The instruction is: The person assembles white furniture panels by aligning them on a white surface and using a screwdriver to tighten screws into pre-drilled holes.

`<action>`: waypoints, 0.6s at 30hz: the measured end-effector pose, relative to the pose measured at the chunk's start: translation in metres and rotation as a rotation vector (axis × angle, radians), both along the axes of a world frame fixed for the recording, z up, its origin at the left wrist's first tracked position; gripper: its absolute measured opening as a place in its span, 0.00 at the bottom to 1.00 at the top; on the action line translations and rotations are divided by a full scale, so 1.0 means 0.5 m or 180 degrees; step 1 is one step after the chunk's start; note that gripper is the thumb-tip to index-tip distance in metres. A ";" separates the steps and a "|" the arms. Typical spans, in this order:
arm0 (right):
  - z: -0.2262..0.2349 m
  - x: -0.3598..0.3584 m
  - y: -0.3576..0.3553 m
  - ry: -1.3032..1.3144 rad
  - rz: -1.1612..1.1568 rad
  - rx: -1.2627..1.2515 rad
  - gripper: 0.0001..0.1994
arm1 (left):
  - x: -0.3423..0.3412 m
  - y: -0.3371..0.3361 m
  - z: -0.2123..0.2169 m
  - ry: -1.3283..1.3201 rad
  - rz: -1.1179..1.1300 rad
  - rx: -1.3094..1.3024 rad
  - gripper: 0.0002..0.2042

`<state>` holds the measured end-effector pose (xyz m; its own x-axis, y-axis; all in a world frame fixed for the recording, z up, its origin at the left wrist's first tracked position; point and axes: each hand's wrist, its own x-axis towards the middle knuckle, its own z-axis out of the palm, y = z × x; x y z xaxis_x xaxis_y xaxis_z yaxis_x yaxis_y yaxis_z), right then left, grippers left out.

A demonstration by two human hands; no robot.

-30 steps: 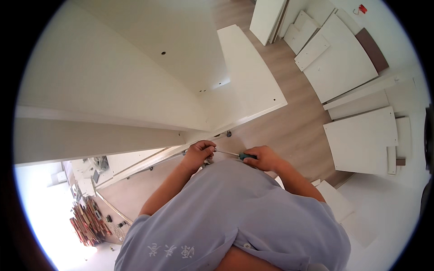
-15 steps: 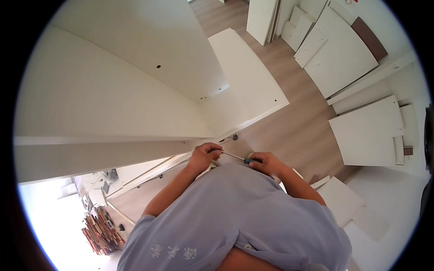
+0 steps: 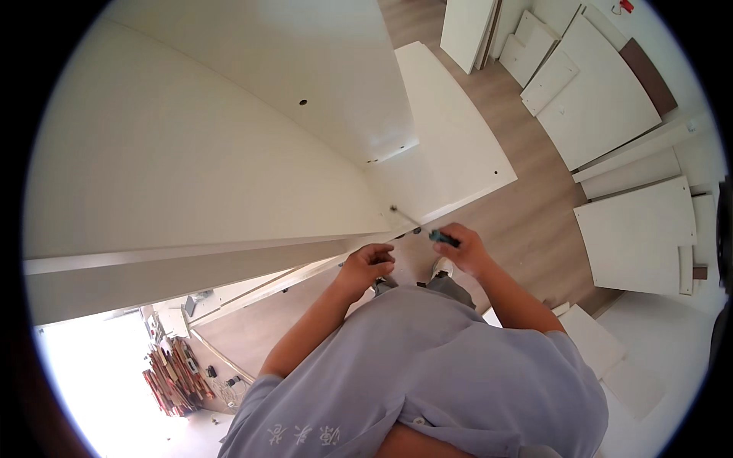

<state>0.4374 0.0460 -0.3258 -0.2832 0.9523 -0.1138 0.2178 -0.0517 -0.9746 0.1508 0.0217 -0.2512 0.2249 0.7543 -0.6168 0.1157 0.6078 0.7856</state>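
Observation:
My right hand is closed round the teal handle of a screwdriver. The shaft points up and left toward the white cabinet, near its inner corner. At the tip sits a small dark piece, too small to name; whether it touches the panel I cannot tell. My left hand is beside the cabinet's front edge, fingers curled toward the thumb. What it holds, if anything, is hidden.
White panels lean and lie along the right side, with a brown strip among them. A white board extends from the cabinet over the wood-look floor. At lower left are stacked wooden strips and a cable.
My right hand has moved up and forward, bringing the screwdriver to the cabinet's inner corner. The left hand no longer meets the screwdriver's tip. The view has shifted a little.

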 end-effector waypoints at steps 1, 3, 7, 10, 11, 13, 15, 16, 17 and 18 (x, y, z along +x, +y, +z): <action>-0.007 -0.022 0.022 -0.0039 -0.0177 -0.0091 0.15 | -0.029 -0.022 -0.026 0.0098 0.0033 -0.0024 0.21; -0.018 -0.059 0.068 0.0066 -0.0373 -0.0453 0.15 | -0.089 -0.072 -0.076 0.0068 0.0279 -0.0183 0.20; -0.099 -0.130 0.156 0.0543 -0.0617 -0.1133 0.16 | -0.194 -0.177 -0.112 -0.0092 0.0904 -0.0654 0.16; -0.153 -0.181 0.195 0.0628 -0.0727 -0.1684 0.15 | -0.226 -0.226 -0.086 0.0475 0.0814 -0.0766 0.15; -0.168 -0.195 0.202 0.0618 -0.0727 -0.1821 0.15 | -0.234 -0.241 -0.076 0.0738 0.0709 -0.0759 0.15; -0.160 -0.224 0.205 0.0715 -0.0810 -0.2069 0.15 | -0.271 -0.288 -0.098 0.0936 0.0779 -0.0731 0.17; -0.134 -0.249 0.187 0.0932 -0.1015 -0.2294 0.14 | -0.294 -0.311 -0.101 0.1157 0.0807 -0.0784 0.18; -0.127 -0.260 0.180 0.1035 -0.1128 -0.2358 0.14 | -0.303 -0.319 -0.100 0.1227 0.0814 -0.0760 0.18; -0.126 -0.265 0.172 0.1143 -0.1182 -0.2389 0.14 | -0.311 -0.326 -0.100 0.1298 0.0818 -0.0735 0.18; -0.123 -0.272 0.165 0.1263 -0.1226 -0.2416 0.14 | -0.320 -0.328 -0.097 0.1379 0.0829 -0.0703 0.19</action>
<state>0.3016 0.1284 -0.3874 -0.1151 0.6990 -0.7058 -0.2875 -0.7035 -0.6499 -0.0092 -0.1425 -0.2999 -0.2615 0.5933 -0.7614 0.2239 0.8046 0.5500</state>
